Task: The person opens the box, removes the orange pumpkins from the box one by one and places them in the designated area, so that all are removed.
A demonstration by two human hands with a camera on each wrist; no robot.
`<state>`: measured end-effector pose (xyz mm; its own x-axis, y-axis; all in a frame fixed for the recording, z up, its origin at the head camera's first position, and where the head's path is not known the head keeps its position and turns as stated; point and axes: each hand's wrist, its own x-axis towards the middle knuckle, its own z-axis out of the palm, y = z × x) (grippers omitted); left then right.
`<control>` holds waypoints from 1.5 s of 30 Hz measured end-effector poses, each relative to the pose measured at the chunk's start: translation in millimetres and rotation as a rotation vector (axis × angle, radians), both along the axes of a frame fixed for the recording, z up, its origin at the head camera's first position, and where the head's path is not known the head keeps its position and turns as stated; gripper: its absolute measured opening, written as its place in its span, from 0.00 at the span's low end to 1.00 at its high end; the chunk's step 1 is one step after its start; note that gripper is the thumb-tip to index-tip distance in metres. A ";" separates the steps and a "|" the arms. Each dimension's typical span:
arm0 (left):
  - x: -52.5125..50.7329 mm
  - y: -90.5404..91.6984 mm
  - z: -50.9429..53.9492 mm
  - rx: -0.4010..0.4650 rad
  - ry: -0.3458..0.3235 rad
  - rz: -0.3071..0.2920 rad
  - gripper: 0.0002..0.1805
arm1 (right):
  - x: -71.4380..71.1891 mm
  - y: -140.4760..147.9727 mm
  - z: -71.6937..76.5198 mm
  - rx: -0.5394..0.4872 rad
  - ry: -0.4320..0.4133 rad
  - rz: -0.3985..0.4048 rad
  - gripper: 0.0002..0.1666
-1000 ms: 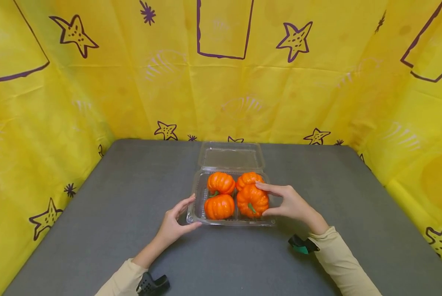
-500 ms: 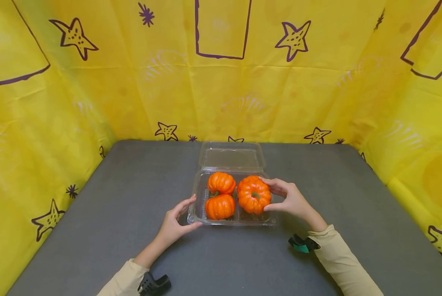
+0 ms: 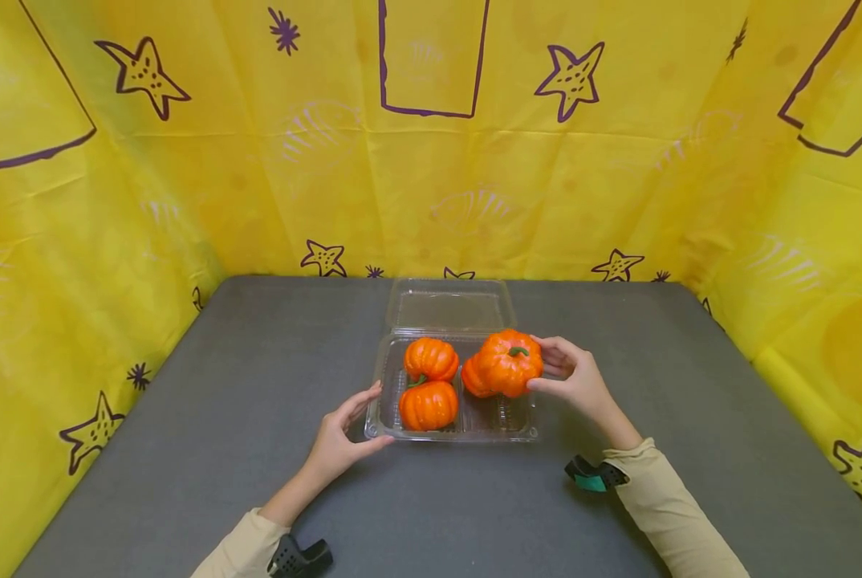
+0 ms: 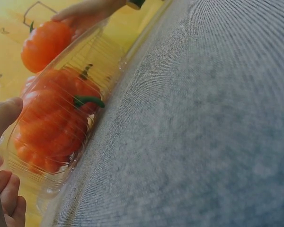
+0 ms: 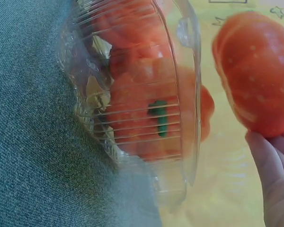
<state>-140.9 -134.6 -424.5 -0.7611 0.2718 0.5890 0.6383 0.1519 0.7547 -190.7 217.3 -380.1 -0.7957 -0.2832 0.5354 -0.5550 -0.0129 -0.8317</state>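
Note:
In the head view a clear plastic clamshell container (image 3: 474, 436) lies with its lid (image 3: 449, 307) folded back. Two small orange pumpkins, a rear one (image 3: 431, 358) and a front one (image 3: 428, 405), sit in its left half. Another pumpkin (image 3: 476, 380) lies in the right half, partly covered from view. Above it, my right hand (image 3: 574, 380) grips a pumpkin (image 3: 510, 363), stem upward; the right wrist view shows this pumpkin (image 5: 253, 71) clear of the rim. My left hand (image 3: 340, 437) holds the container's front left corner, its thumb (image 4: 9, 113) at the rim in the left wrist view.
The container stands on a grey cloth-covered table (image 3: 272, 353). Yellow fabric (image 3: 431, 177) printed with starfish hangs behind and on both sides. Black straps (image 3: 301, 555) show at the wrists.
My right hand has lifted its pumpkin up, back and to the right, out from the right half's front, its stem turning upward. The left hand and container stay put.

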 end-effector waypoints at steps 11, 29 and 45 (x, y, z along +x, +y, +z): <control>0.0 0.8 0.3 -0.003 0.013 -0.001 0.34 | -5.3 13.7 3.3 -0.032 -0.107 -0.301 0.25; 0.8 0.7 0.5 -0.004 0.024 -0.003 0.34 | -19.9 36.9 -16.4 0.001 -0.221 -0.454 0.25; 0.9 0.9 1.4 -0.015 -0.013 0.005 0.34 | -30.1 53.1 -44.6 0.119 -0.395 -0.502 0.30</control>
